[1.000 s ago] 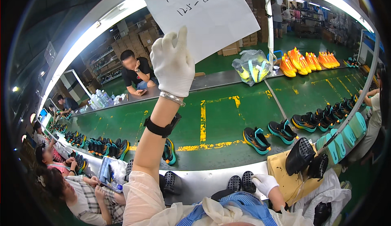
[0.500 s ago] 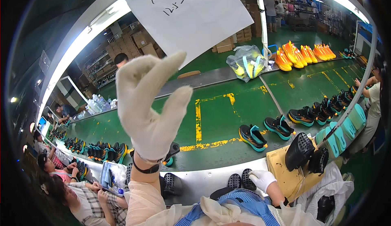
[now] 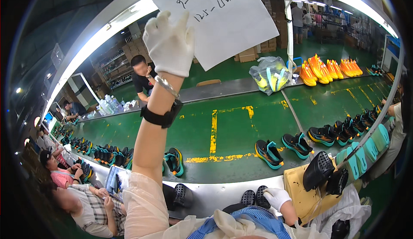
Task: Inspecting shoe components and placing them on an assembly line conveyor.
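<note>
My left hand [image 3: 171,45], in a white knit glove, is raised at the left edge of a hanging white paper [image 3: 234,28] with handwriting. Its fingers are apart and overlap the sheet; whether they touch it I cannot tell. My right hand [image 3: 278,198], gloved in white too, rests low by the metal ledge with fingers loosely extended beside two black perforated clog-like pieces [image 3: 248,197]. On the green conveyor ahead stand black sneakers with teal soles, one nearest the middle [image 3: 269,155], another sneaker [image 3: 297,145] behind it, and one [image 3: 174,161] beside my left forearm.
Brown cardboard [image 3: 297,187] with a black perforated clog [image 3: 318,170] lies at the right, near teal insoles [image 3: 363,153]. Orange shoes [image 3: 320,69] and a plastic bag [image 3: 270,76] sit across the belt. Co-workers sit at the left; another person [image 3: 142,77] is opposite.
My left hand has moved up and away toward the paper, its forearm now stretched out. The view has shifted slightly, uncovering the sneaker by the forearm. My right hand stays in place.
</note>
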The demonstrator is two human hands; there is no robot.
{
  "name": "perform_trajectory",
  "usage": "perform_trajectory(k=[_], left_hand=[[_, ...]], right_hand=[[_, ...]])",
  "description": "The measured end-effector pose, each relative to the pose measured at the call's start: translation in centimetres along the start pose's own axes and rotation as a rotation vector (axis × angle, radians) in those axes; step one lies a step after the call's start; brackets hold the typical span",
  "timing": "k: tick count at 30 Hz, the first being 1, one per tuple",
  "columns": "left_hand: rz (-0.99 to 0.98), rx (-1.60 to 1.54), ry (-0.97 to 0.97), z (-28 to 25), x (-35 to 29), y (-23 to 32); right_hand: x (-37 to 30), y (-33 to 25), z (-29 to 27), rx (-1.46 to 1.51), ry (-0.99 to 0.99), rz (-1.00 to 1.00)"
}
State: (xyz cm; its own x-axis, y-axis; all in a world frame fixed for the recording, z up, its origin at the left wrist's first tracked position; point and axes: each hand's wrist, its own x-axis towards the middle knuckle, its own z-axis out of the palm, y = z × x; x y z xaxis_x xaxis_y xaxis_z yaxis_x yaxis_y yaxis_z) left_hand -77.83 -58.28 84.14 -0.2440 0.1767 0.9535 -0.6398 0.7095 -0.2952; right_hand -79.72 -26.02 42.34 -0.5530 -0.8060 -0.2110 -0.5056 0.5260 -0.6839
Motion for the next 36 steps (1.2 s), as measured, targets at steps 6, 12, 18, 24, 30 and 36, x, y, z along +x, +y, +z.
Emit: perform_trajectory(k=[6, 12, 18, 24, 30, 36], left_hand=[[0.081, 0.131, 0.117, 2.5, 3.4, -0.5], [0.173, 0.151, 0.066, 3.4, 4.3, 0.5], [0.045, -0.196, 0.168, -1.2, 0.8, 1.6], [-0.051, -0.54, 0.157, -8.0, -9.2, 4.2], [-0.31, -0.736, -0.186, -11.1, -17.6, 6.4], [-0.29, -0.864, -0.557, -10.9, -24.5, 7.9]], right_hand=[[-0.7, 0.0, -0.8, 0.039, 0.033, 0.023], [-0.4, 0.7, -0.5, 0.032, -0.012, 0.046], [-0.5, 0.9, -0.3, 0.013, -0.011, 0.054], [-0.5, 0.4, -0.2, -0.017, -0.032, 0.042], [-0.9, -1.7, 0.0, -0.06, -0.069, 0.041], [-1.2, -2.3, 1.6, -0.057, -0.045, 0.006]])
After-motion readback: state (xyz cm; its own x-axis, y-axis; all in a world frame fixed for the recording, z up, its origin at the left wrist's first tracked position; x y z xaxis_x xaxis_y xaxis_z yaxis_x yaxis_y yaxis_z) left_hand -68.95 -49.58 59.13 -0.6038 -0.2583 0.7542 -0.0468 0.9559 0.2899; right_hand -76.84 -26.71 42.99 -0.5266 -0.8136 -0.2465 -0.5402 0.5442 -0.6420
